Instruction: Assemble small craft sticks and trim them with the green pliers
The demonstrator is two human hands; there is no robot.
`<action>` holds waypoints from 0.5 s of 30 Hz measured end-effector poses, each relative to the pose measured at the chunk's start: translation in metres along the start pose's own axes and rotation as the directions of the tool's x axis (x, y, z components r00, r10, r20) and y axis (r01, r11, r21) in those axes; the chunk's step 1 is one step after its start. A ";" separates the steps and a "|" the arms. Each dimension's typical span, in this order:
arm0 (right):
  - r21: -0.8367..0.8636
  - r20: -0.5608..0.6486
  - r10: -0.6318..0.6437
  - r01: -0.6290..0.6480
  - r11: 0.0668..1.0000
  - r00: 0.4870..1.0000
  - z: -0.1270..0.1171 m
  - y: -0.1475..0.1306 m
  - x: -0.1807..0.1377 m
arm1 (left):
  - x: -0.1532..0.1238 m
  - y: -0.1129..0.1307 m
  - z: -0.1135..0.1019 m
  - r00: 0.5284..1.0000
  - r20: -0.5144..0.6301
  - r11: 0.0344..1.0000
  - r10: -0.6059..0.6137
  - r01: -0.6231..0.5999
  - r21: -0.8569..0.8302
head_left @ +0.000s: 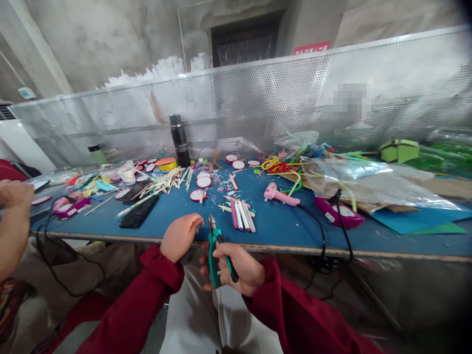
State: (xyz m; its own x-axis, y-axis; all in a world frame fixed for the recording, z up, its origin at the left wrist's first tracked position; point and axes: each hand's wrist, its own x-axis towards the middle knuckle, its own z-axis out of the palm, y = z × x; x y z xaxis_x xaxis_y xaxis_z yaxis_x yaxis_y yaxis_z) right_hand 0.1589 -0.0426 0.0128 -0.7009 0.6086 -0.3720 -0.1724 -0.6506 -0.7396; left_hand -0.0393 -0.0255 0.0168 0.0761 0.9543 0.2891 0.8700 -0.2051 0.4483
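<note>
My right hand (239, 268) is wrapped round the teal-and-black handles of a pair of diagonal cutters (213, 250), just off the table's front edge. The metal jaws point up and away from me. Left of the tool, my left hand (181, 237) rests at the table edge with its fingers curled in; whatever they may hold is hidden. Beyond the cutters lies a row of markers (241, 215), pink and white. A pink glue gun (280, 195) lies farther right, its black cord hanging over the edge.
A black bottle (179, 141) stands near the perforated metal screen (258, 108). Wooden sticks (167, 182), a dark phone (139, 211) and round red-rimmed white pieces (204, 180) lie about. Purple boxes and plastic bags (357, 182) are at right. Another person's arm (15, 226) reaches in at left.
</note>
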 end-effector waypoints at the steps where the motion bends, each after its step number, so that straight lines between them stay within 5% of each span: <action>1: 0.012 0.008 -0.008 0.008 1.000 1.000 -0.003 0.003 -0.004 | 0.000 0.000 -0.001 1.000 -0.007 1.000 -0.001 0.000 -0.007; 7: 0.121 -0.006 -0.070 0.070 0.990 0.998 -0.020 0.027 -0.029 | 0.018 0.011 0.003 0.998 -0.048 0.997 0.045 -0.042 0.060; 15: 0.092 -0.084 -0.128 0.136 0.986 0.988 -0.031 0.054 -0.046 | 0.071 0.044 0.032 0.994 0.008 0.968 -0.105 0.101 0.230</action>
State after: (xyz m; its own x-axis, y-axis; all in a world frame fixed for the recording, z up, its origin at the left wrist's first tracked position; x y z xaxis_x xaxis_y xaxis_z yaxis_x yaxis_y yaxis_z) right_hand 0.2034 -0.0914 -0.0272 -0.6124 0.7229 -0.3200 -0.3287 -0.6009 -0.7286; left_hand 0.0201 0.0406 0.0297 -0.0121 0.9724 0.2331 0.9617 -0.0525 0.2689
